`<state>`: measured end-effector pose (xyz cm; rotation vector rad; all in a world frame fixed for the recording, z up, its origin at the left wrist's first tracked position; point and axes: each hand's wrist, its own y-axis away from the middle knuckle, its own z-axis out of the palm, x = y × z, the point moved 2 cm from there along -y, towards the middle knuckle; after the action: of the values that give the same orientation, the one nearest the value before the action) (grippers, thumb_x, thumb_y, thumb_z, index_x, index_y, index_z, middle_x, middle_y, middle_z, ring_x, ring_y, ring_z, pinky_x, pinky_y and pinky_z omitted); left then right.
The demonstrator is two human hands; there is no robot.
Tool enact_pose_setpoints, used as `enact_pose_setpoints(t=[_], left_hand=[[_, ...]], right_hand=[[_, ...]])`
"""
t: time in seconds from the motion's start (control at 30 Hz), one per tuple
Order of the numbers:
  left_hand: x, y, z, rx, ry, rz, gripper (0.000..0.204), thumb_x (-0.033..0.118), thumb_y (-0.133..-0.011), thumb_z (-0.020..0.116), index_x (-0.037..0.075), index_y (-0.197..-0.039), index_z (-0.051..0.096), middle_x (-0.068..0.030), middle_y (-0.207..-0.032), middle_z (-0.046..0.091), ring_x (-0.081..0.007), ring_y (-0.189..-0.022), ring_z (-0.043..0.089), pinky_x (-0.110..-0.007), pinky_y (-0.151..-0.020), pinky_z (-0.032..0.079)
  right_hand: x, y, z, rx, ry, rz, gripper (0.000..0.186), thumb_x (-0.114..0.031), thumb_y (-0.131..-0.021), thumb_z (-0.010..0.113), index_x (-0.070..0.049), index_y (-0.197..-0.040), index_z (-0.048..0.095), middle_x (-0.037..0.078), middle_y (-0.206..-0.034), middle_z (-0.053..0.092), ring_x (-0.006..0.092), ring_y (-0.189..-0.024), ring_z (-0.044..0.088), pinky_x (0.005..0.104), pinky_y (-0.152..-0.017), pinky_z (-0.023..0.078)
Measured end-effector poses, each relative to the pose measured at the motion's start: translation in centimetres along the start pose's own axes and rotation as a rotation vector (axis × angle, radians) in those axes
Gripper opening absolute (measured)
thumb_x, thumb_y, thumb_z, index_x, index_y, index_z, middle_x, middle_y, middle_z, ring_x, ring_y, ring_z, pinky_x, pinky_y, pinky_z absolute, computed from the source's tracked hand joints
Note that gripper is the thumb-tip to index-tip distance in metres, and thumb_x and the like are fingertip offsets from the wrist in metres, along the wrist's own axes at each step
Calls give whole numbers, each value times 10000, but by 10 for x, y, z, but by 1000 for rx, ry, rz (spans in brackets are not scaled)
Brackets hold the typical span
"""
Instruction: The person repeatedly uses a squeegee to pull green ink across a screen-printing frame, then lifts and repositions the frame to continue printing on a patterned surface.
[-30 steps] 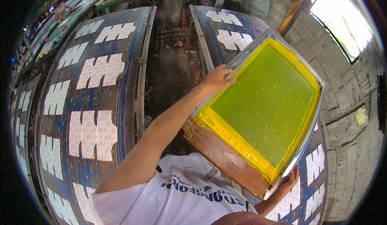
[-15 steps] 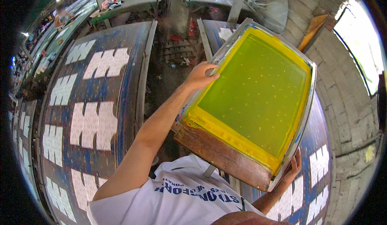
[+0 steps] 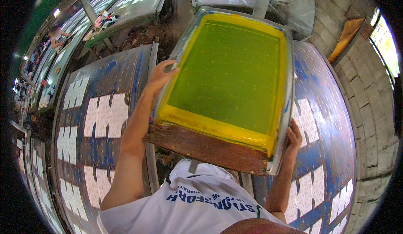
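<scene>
A large screen-printing frame is held up in front of my chest. Its mesh is green with small pale specks, bordered in bright yellow, inside a metal rim. Along its near end runs a brown wooden board. My left hand grips the left rim, thumb over the edge. On the right side, lower down, my right hand is closed round the rim, some of its fingers hidden beneath. White cut fabric pieces lie in rows on the long paint-stained table to my left.
Another stained table with fabric pieces stands at my right, beside a block wall. Further tables and a post are ahead. At the far left a person leans over a table.
The screen-printing frame has swung left and turned more upright in the view, both hands still on it. My view has turned, showing more of the right-hand table.
</scene>
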<state>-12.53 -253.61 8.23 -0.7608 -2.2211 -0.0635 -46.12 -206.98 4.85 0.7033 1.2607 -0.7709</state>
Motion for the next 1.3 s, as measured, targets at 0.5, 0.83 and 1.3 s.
enact_pose_setpoints(t=[0.5,0.83,1.3], left_hand=[[-246,-273,-174,171,-74,-249,533,398,-929,782,142,-1389,695,-140,-1463,646,-316,-1400,559,-436,-1214,366],[-352,-435,-208,211,-97,-334,556,428,-967,743,115,-1420,670,-156,-1519,592,-335,-1439,517,-482,-1214,373],[-412,-660,-286,330,-102,-336,507,319,-1004,695,15,-1407,650,-172,-1440,646,-285,-1369,573,-409,-1184,396]], right_hand=[[69,-300,403,-283,-26,61,614,-140,-939,684,101,-1483,533,160,-1416,642,240,-1263,625,344,-1095,462],[125,-501,571,-412,129,-39,647,-211,-898,737,63,-1463,580,167,-1415,664,235,-1276,635,361,-1130,449],[145,-722,790,-520,95,-48,677,-197,-887,785,72,-1467,565,192,-1431,656,236,-1287,633,365,-1142,450]])
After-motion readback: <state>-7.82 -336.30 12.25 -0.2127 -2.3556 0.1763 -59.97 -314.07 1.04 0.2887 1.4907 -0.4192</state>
